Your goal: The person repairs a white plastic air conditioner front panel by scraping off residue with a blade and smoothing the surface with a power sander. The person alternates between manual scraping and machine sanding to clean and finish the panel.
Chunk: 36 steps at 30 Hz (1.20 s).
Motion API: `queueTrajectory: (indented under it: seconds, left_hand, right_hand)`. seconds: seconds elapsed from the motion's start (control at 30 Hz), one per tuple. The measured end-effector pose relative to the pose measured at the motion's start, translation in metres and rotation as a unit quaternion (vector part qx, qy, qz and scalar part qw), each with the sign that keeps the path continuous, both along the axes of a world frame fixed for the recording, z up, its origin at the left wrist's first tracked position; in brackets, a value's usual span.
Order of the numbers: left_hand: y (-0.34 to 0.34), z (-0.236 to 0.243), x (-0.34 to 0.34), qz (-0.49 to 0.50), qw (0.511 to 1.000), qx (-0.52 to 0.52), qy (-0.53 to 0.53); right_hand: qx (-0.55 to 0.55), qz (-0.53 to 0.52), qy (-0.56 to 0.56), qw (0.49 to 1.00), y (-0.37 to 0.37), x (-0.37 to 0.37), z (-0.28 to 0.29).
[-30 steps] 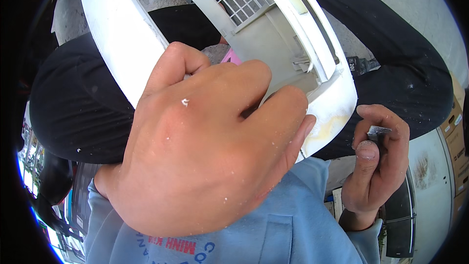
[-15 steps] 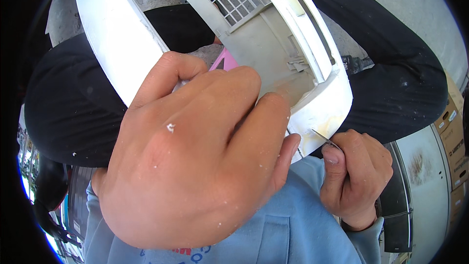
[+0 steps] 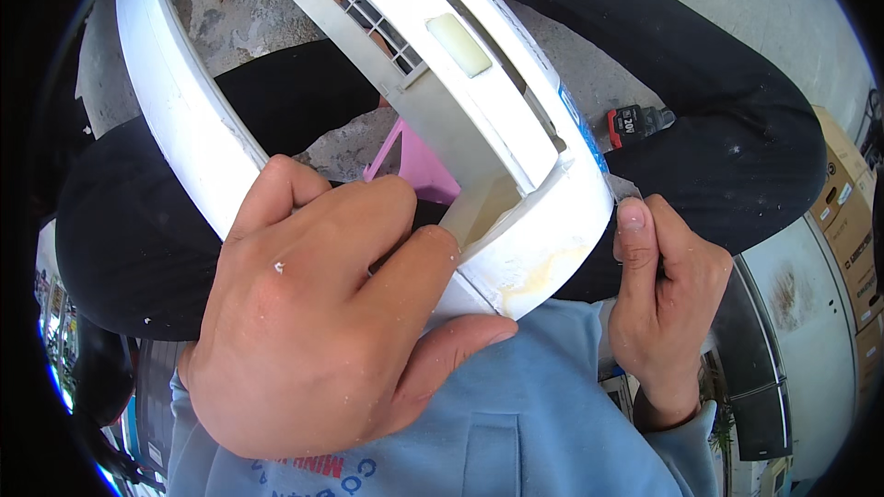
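Observation:
A white plastic casing [image 3: 562, 230], framed like an air conditioner cover, lies across my lap. It has a grille [image 3: 368, 14], a blue sticker along its right edge and a yellowish patch at the near corner. My left hand [image 3: 322, 313] is closed over the casing's near end, its thumb stretched along the corner edge; a dark seam shows just above the thumb. Beside that corner, at the right, my right hand [image 3: 668, 285] pinches a small thin metal blade [image 3: 623, 188] between thumb and index finger. The blade's tip is close to the casing's side; contact is unclear.
Under the casing is a pink plastic object [image 3: 428, 170]. A black and red tool battery [image 3: 631, 126] is on the concrete floor by my right leg [image 3: 727, 129]. Cardboard boxes [image 3: 843, 239] and a pale panel [image 3: 792, 313] stand at the right.
The casing has tilted, so its outer side and sticker show more. My right hand has drawn the blade off the yellowish corner and turned it. My left hand has shifted slightly left.

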State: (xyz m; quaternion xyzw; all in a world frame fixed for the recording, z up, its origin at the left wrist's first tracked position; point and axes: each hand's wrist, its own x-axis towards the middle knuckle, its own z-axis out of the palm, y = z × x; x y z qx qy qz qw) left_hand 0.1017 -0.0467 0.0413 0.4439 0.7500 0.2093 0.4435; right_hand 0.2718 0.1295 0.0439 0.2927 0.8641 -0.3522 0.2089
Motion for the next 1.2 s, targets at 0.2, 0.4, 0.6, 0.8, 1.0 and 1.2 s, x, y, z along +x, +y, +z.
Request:
queueTrajectory:
  seconds: [0.2, 0.4, 0.6, 0.8, 1.0, 1.2]
  left_hand:
    - [-0.002, -0.002, -0.005, 0.011, 1.000, 0.019, -0.022]
    - [0.000, 0.004, -0.013, -0.022, 0.999, 0.024, -0.022]
    - [-0.001, -0.013, 0.005, 0.000, 0.996, 0.076, 0.052]
    - [0.005, -0.003, -0.008, 0.036, 0.977, 0.157, 0.137]
    - [-0.012, 0.049, -0.030, 0.167, 0.954, 0.206, 0.141]
    - [-0.033, 0.090, -0.001, 0.259, 0.871, 0.408, 0.088]
  right_hand:
    - [0.007, 0.006, 0.005, 1.000, -0.002, -0.009, 0.001]
    - [-0.026, 0.055, 0.048, 0.997, 0.006, -0.024, 0.014]
    - [0.116, -0.087, 0.096, 0.985, 0.042, 0.004, -0.033]
    - [-0.062, -0.259, 0.207, 0.941, 0.039, 0.003, -0.005]
    - [-0.074, -0.247, 0.396, 0.881, 0.025, 0.046, 0.006]
    - [-0.023, -0.248, 0.484, 0.839, 0.024, 0.107, 0.029]
